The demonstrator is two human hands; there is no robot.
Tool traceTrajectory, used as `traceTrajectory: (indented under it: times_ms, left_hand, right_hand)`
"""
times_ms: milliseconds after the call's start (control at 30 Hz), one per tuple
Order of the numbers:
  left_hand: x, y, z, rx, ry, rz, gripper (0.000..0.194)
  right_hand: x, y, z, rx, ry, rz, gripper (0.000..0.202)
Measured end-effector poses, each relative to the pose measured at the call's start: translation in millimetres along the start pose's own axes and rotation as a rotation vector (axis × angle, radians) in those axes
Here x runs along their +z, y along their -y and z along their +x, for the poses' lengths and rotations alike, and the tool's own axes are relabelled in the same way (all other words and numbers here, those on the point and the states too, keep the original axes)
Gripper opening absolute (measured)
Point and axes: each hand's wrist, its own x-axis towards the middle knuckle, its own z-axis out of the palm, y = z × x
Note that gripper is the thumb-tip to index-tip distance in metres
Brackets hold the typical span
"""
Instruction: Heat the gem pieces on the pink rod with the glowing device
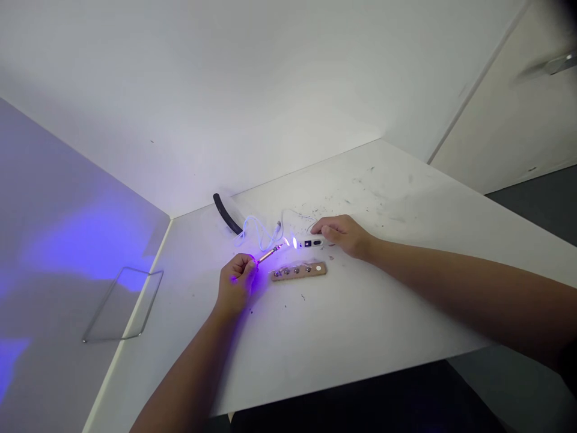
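My left hand (237,281) pinches a thin metallic stick (268,254), its tip pointing up and right. A small bright piece (286,242), lit violet-white, sits at that tip; its kind is hard to make out. Just right of it, a slim white UV lamp (308,243) with dark panels glows at its left end. My right hand (345,234) has its curled fingers and thumb at the lamp's other end, partly hiding it. Below both lies a brown strip (300,272) with several round metal studs and a white dot.
A white cable (258,222) lies loosely coiled behind my hands. Beside it, a black curved bar (226,214) rests near the back wall. A bent wire frame (106,304) stands at the left wall. Dark specks and smudges mark the white table (342,331).
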Motion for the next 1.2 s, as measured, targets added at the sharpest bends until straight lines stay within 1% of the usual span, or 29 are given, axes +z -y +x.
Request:
traceTrajectory:
  times_ms: [267, 433, 633, 867, 1200]
  left_hand:
    - [1.9, -1.9, -0.7, 0.004, 0.017, -0.05, 0.019]
    - [2.5, -4.3, -1.7, 0.004, 0.009, -0.038, 0.017]
    - [0.2, -2.1, 0.1, 0.023, 0.021, -0.011, 0.017]
    - [0.5, -2.8, -0.4, 0.029, 0.025, -0.002, 0.016]
    - [-1.1, 0.9, 1.1, 0.05, 0.029, -0.022, 0.016]
  right_hand:
    - [0.0, 1.8, 0.0, -0.018, -0.007, -0.01, 0.049]
    - [0.1, -0.1, 0.2, -0.041, -0.018, -0.022, 0.046]
    - [-0.7, -0.7, 0.0, -0.028, -0.002, -0.03, 0.051]
    - [-0.2, -0.3, 0.1, -0.042, -0.017, -0.036, 0.049]
    - [0.2, -1.0, 0.4, -0.038, -0.026, -0.036, 0.053]
